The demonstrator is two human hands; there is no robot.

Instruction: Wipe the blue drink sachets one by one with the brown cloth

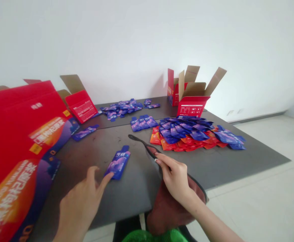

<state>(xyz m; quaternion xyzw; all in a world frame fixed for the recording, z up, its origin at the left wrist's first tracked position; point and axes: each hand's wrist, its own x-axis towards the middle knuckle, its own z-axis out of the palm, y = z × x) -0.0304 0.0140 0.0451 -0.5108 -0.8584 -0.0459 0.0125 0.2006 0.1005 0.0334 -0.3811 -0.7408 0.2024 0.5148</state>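
Note:
A blue and purple pouch (118, 164) lies flat on the grey table, its narrow spout end pointing away from me. My left hand (83, 196) is open beside it, with the thumb tip at the pouch's lower left corner and the index finger curled apart from the thumb. In my right hand (175, 174) is the black edge of a brown cloth bag (162, 208), pinched between thumb and fingers. A thin black strap or loop from the bag stretches over the table towards the back left. The bag's body hangs down over the table's front edge.
Blue pouches (184, 127) are heaped over red ones (187, 144) at the right. More blue pouches (123, 108) lie farther back. Open red cartons (192, 106) stand behind the heap; another red carton (80, 106) and a large one (18, 134) are at the left.

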